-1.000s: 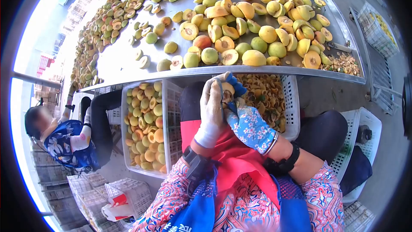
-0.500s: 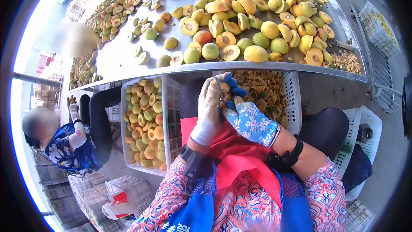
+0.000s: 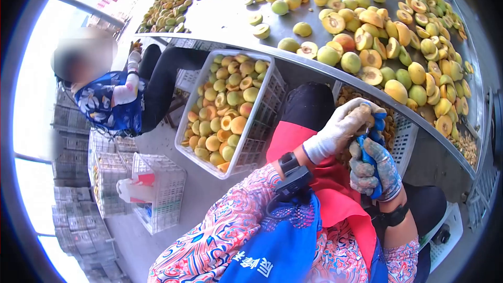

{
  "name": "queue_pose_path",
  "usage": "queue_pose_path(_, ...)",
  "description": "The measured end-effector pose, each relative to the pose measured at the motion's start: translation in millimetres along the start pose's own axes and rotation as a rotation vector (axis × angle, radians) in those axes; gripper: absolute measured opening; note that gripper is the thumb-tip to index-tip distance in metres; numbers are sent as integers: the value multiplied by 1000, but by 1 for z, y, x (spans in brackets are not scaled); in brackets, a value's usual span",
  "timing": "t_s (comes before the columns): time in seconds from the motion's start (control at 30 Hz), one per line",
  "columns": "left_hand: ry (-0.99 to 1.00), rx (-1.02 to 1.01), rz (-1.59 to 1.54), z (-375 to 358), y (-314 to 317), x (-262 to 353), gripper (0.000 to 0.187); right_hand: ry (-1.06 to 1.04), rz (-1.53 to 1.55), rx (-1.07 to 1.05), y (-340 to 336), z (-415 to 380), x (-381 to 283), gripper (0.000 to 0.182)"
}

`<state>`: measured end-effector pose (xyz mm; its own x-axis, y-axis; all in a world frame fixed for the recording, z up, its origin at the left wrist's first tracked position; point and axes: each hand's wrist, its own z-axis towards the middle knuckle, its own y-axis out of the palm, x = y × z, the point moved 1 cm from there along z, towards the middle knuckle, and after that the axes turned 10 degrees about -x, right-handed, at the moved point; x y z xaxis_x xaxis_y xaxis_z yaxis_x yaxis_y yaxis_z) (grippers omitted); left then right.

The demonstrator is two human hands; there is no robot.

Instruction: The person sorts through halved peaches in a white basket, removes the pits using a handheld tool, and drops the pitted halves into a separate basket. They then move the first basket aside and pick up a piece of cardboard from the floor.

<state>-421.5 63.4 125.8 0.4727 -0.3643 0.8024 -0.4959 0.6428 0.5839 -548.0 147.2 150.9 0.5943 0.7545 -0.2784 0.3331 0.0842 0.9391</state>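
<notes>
My left hand (image 3: 340, 128), in a white glove with blue on the fingers, is closed around a piece of peach (image 3: 371, 122) that is mostly hidden by the fingers. Just below it, my right hand (image 3: 380, 170), in a blue patterned glove with a stained palm side, wraps its fingers round a blue-handled tool (image 3: 370, 165). The tool's upper end meets the fruit, though its tip is hidden. Both hands are in front of the table edge, above a crate (image 3: 406, 139) of scraps.
Halved and whole peaches (image 3: 395, 91) cover much of the metal table (image 3: 230, 15). A white crate of peach halves (image 3: 267, 126) stands left of my knees. Farther left sits another person (image 3: 112, 94), near stacked crates (image 3: 78, 220). A white basket (image 3: 450, 236) is at my right.
The view has swung left, so table and crates appear shifted right. My right hand has turned, now showing its curled fingers and the blue handle. My left hand still grips the fruit.
</notes>
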Motion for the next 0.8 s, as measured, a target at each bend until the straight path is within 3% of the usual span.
queue_pose_path(0.07,31,-22,-64,0,-2,-4,50,-26,11,58,-1,-1,2,32)
queue_pose_path(0.13,15,122,-424,3,-2,-9,52,-37,-63,34,-4,-5,5,33)
queue_pose_path(0.2,114,254,-322,-6,-15,3,50,-56,-142,7,-9,-9,3,35)
queue_pose_path(0.33,238,466,187,-53,-72,49,39,-93,-153,83,-20,-18,-6,33)
queue_pose_path(0.4,238,773,372,-88,-113,71,29,-90,-247,219,-20,-20,-9,31)
queue_pose_path(0.43,203,927,652,-114,-151,76,27,-54,-270,230,-22,-19,-11,27)
queue_pose_path(0.47,130,1013,914,-141,-182,80,32,-68,-272,238,-22,-16,-10,27)
queue_pose_path(0.5,22,1054,1397,-167,-207,82,44,-22,-305,285,-22,-13,-6,25)
queue_pose_path(0.57,-327,1057,1603,-210,-270,61,71,99,-451,314,-21,-10,-8,22)
queue_pose_path(0.6,-545,936,1707,-231,-297,40,78,144,-478,318,-22,-8,-6,23)
queue_pose_path(0.67,-624,953,1740,-230,-296,32,88,218,-580,366,-24,-2,-5,23)
queue_pose_path(0.73,-761,930,1640,-221,-288,46,82,236,-635,394,-26,0,-2,24)
queue_pose_path(0.8,-991,828,1769,-198,-255,82,82,308,-884,442,-26,1,-6,25)
